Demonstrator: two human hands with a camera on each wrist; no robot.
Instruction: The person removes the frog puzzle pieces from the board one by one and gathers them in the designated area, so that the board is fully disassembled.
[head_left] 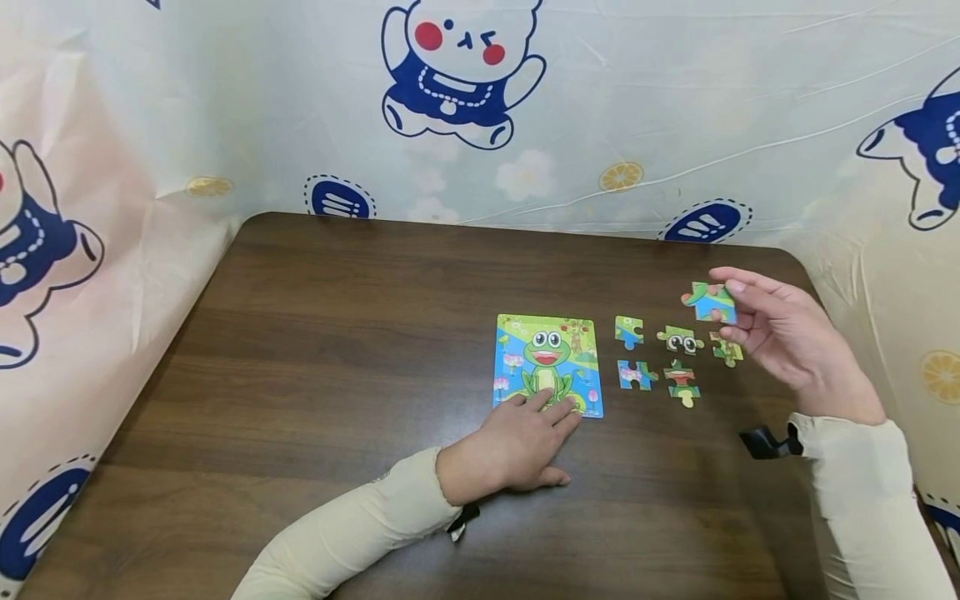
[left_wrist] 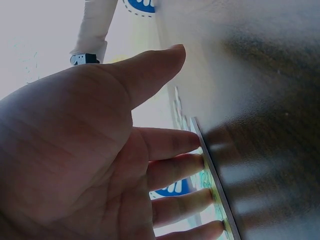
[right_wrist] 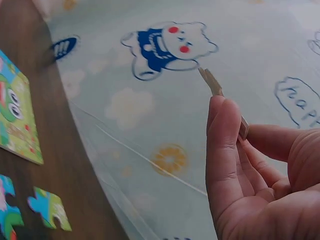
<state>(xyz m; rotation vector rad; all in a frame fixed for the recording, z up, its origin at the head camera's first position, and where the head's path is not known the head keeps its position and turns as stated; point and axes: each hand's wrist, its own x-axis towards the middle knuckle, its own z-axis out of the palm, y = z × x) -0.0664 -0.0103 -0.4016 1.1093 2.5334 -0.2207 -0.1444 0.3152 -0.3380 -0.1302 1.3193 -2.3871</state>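
"What have you got there?"

"My right hand (head_left: 798, 342) pinches a green-and-blue jigsaw piece (head_left: 714, 305) between thumb and fingers, above the table (head_left: 337, 350) and right of the frog picture board (head_left: 547, 354). Edge-on it looks layered; I can't tell whether it's one piece or two stacked."

"If it's two?"

"Then one could slide out, since I'm pinching near one side and the rest juts free."

"And your left hand (head_left: 517, 442)?"

"Its fingers are straight and spread, tips on the board's lower edge. An uneven push there could skid the board towards the pink-flower piece (head_left: 636, 375) and the corner piece (head_left: 629, 331)."

"Anything closer to the pinch?"

"Yes, the frog-eyes piece (head_left: 680, 341) is near, and a yellow-green piece (head_left: 727, 349) lies partly behind my fingers in the head view. Lowering my hand carelessly could knock either one, because my own fingers block the sight of it."
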